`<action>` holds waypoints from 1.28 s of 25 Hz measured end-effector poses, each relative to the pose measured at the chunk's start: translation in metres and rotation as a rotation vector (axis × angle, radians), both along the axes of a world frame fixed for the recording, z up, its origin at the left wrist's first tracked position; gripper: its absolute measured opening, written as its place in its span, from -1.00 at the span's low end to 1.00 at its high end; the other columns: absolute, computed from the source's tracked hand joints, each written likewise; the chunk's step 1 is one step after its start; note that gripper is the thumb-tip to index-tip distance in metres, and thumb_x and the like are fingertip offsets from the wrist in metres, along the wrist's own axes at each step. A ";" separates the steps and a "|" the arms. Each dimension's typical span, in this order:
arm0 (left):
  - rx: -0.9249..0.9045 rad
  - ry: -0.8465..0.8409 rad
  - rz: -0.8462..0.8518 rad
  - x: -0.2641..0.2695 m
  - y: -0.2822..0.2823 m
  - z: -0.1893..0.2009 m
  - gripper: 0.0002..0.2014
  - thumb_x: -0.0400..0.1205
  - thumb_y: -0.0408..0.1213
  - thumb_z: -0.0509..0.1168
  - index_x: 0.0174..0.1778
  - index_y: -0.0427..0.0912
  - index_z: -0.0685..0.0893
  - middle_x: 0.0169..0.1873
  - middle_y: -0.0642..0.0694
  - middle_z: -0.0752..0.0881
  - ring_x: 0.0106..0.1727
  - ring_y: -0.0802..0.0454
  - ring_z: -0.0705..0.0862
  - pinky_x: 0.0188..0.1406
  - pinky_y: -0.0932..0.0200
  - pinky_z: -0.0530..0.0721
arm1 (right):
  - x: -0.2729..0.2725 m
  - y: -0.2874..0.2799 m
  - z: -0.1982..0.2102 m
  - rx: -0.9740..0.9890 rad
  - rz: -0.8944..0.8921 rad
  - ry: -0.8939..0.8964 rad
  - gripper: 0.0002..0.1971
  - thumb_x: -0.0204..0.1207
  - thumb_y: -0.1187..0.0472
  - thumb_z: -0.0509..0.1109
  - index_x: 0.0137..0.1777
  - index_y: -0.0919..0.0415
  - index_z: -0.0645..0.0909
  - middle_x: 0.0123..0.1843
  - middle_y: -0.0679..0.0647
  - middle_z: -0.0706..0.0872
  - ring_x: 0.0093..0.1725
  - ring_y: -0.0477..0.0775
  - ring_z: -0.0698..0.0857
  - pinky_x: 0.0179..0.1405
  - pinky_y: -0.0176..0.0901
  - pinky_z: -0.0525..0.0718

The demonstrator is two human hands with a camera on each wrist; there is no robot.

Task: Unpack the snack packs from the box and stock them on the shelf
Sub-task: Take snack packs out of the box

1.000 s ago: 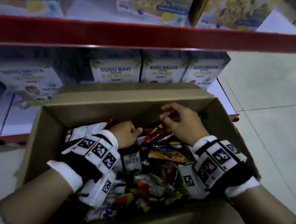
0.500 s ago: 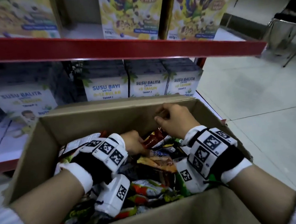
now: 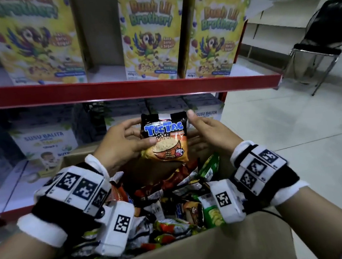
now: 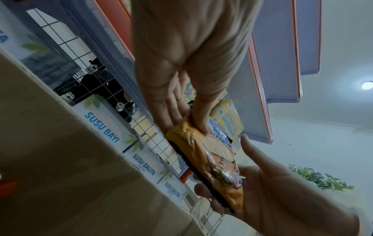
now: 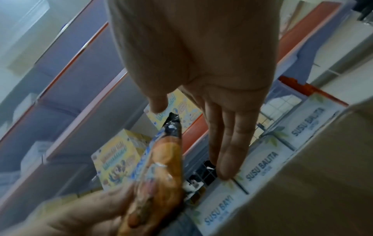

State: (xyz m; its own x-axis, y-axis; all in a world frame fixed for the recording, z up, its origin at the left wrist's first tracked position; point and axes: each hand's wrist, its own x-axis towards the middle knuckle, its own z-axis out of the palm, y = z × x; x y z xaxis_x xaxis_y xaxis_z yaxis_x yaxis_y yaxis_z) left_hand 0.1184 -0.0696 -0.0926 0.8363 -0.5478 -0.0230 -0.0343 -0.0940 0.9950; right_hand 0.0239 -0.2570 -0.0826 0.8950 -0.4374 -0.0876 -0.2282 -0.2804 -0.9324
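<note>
1. The left hand (image 3: 123,142) pinches the snack pack (image 3: 164,139) with its thumb on the front.
2. The snack pack is up in the air above the box (image 3: 199,250), at 12 o'clock from the packs inside.
3. The right hand (image 3: 210,133) sits at 3 o'clock of the pack, fingers straight, touching it.
4. This looks like the lifting-out step. Next, I think, the pack must go up to the shelf (image 3: 119,88) at 12 o'clock.

Tic Tac pack (image 3: 164,139) held upright above the box (image 3: 179,253), between left hand (image 3: 121,144) and right hand (image 3: 208,132). Snack packs (image 3: 168,212) lie in the box. Behind it, milk cartons (image 3: 45,144) below the shelf (image 3: 119,88) bearing cereal boxes (image 3: 151,34).
</note>
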 end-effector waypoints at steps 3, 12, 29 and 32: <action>-0.047 -0.097 0.042 0.001 -0.003 0.006 -0.32 0.42 -0.40 0.52 0.47 -0.06 0.47 -0.23 0.02 0.67 -0.26 0.23 0.69 -0.29 0.19 0.70 | 0.004 0.014 0.019 0.255 0.002 -0.048 -0.55 0.51 0.04 0.45 0.30 0.26 0.51 -0.08 0.13 0.75 -0.43 -0.03 0.72 -0.49 -0.21 0.59; 0.668 -0.479 -0.508 -0.007 -0.007 -0.018 -0.75 0.52 -0.10 0.46 0.08 -0.01 0.65 -0.02 0.01 0.74 -0.08 0.15 0.68 -0.22 0.49 0.54 | 0.002 -0.001 -0.014 0.055 -0.191 -0.140 -0.80 0.60 0.24 0.34 0.20 0.23 0.62 -0.03 0.13 0.77 -0.10 0.11 0.75 -0.03 0.00 0.74; 0.897 -0.551 -0.937 -0.028 -0.025 -0.105 -0.60 0.39 -0.19 0.58 0.11 -0.16 0.71 -0.03 -0.01 0.68 0.00 0.08 0.61 -0.19 0.34 0.48 | 0.022 -0.019 -0.030 -0.004 -0.116 -0.014 -0.53 0.66 0.11 0.24 0.53 0.24 0.36 0.48 0.19 0.53 0.46 0.23 0.51 0.49 0.19 0.43; 0.805 -0.592 -0.702 -0.009 -0.017 -0.082 -0.76 0.53 -0.20 0.47 0.08 -0.18 0.75 0.03 -0.08 0.67 0.07 0.04 0.63 0.07 0.25 0.55 | 0.020 -0.026 -0.026 0.161 -0.195 -0.103 -0.49 0.59 0.02 0.31 0.48 0.23 0.43 0.43 0.23 0.58 0.42 0.27 0.54 0.48 0.27 0.43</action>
State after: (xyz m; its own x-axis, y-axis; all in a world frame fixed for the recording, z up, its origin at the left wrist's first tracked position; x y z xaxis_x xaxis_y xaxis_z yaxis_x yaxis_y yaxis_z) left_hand 0.1089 -0.0864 -0.1743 0.3605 -0.8897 -0.2803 -0.7535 -0.4549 0.4746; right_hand 0.0436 -0.2828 -0.1086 0.8028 -0.5905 -0.0828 -0.1653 -0.0870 -0.9824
